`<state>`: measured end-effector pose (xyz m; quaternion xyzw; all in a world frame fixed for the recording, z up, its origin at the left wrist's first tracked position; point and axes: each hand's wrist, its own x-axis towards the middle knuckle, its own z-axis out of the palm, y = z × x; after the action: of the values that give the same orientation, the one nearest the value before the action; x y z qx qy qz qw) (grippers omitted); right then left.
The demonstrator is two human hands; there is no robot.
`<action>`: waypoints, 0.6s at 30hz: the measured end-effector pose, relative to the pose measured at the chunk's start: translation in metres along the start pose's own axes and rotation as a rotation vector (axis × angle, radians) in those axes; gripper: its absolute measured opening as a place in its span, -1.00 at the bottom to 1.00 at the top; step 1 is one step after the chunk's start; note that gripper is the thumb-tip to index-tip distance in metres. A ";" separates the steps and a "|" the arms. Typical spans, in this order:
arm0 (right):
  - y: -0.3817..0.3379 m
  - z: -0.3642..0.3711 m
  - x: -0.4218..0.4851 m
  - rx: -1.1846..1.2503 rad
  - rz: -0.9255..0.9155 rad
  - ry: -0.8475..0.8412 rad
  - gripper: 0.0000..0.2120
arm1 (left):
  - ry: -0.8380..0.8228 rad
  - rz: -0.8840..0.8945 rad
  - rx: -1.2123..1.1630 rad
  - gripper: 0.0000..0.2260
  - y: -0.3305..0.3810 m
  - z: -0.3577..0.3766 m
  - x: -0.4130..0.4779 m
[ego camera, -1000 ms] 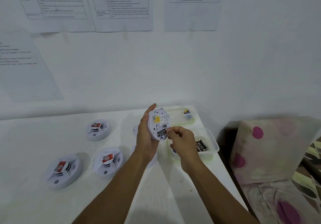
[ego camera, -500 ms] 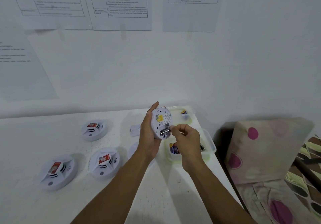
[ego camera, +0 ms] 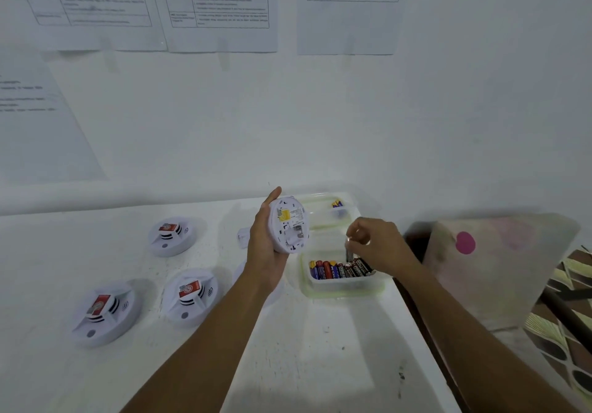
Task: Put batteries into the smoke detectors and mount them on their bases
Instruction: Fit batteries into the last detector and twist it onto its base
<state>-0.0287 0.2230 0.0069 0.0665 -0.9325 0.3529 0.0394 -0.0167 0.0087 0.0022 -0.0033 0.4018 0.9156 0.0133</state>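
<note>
The left hand [ego camera: 267, 247] holds a white smoke detector [ego camera: 288, 225] on edge above the far middle of the surface [ego camera: 320, 348]. Its back, with a yellow label, faces the camera. The palm cups its left rim, the thumb lies over the top edge, and the other fingers are hidden behind it. Whether the battery bay on the back is filled is too blurred to tell.

To the right, the right hand [ego camera: 376, 246] hangs over a clear plastic container [ego camera: 342, 291], its fingers [ego camera: 362, 230] curled. They pinch a dark battery [ego camera: 349, 254] that stands nearly upright, its lower end just above a row of batteries [ego camera: 336, 270] lying side by side in the container. A second clear container [ego camera: 323, 220] sits just beyond, against the wall, with a few batteries in its far corner.

Three more smoke detectors lie face up on the left of the surface, each with a red label: one far [ego camera: 171, 236], one nearer [ego camera: 190, 297] and one nearest and furthest left [ego camera: 102, 313]. A small white piece [ego camera: 243, 236] lies just left of the left hand. Printed sheets [ego camera: 221, 5] hang on the wall.
</note>
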 end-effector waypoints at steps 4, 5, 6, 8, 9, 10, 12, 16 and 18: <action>0.015 -0.002 0.007 -0.340 -0.012 -0.160 -0.90 | -0.016 -0.010 0.007 -0.69 -0.004 -0.001 0.002; 0.016 -0.002 0.008 -0.381 -0.015 -0.172 -0.91 | -0.014 -0.009 0.011 -0.69 -0.005 -0.001 0.002; 0.017 -0.001 0.009 -0.409 -0.022 -0.177 -0.91 | -0.015 -0.007 0.016 -0.69 -0.005 -0.001 0.003; 0.020 0.002 0.011 -0.458 -0.034 -0.181 -0.89 | -0.021 -0.003 0.024 -0.68 -0.006 -0.001 0.004; 0.022 0.004 0.012 -0.481 -0.043 -0.183 -0.88 | -0.021 -0.004 0.026 -0.68 -0.006 -0.001 0.004; 0.023 0.005 0.012 -0.499 -0.051 -0.189 -0.87 | -0.018 -0.005 0.028 -0.68 -0.006 0.000 0.005; 0.025 0.006 0.012 -0.508 -0.059 -0.191 -0.88 | -0.006 -0.007 0.032 -0.67 -0.006 -0.001 0.007; 0.021 -0.003 0.018 -0.430 -0.098 -0.083 -0.93 | 0.006 0.001 0.041 -0.65 -0.006 -0.004 0.012; 0.015 -0.011 0.030 -0.294 -0.135 -0.020 -0.95 | 0.017 0.001 0.038 -0.64 -0.003 -0.005 0.017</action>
<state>-0.0604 0.2389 0.0087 0.1262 -0.9678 0.2084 0.0631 -0.0337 0.0073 -0.0040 -0.0107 0.4191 0.9078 0.0094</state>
